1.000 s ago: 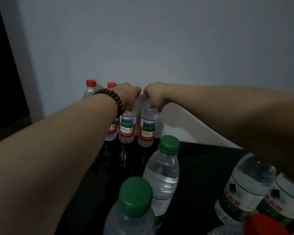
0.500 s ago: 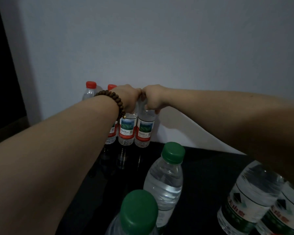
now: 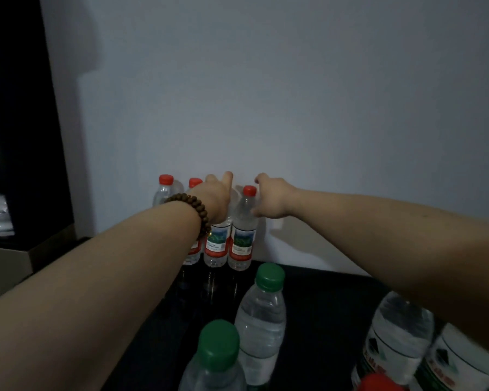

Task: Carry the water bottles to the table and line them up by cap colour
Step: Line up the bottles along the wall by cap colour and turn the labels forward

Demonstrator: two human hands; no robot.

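Standing in a row just past the fingers, right against the pale grey wall (image 3: 266,108), are four small clear plastic water bottles with red caps (image 3: 241,238). They are on the far edge of the shiny black table (image 3: 322,300). The left hand (image 3: 216,198) has a brown wooden bead bracelet (image 3: 194,213) on its wrist. It sits over the top of the third bottle in the row and hides its cap. One of its fingers (image 3: 227,176) sticks out straight toward the wall. The others are tucked behind the hand, so I cannot tell if they hold the bottle. The right hand (image 3: 273,200) is just to the right of the last bottle's red cap (image 3: 249,190). Its fingers are loose, a little apart, and hold nothing. Its thumb side is right beside that bottle's shoulder. Nearer than the fingers stand two clear bottles with green caps (image 3: 261,314). Under the right arm are two bigger bottles with green labels (image 3: 395,342).
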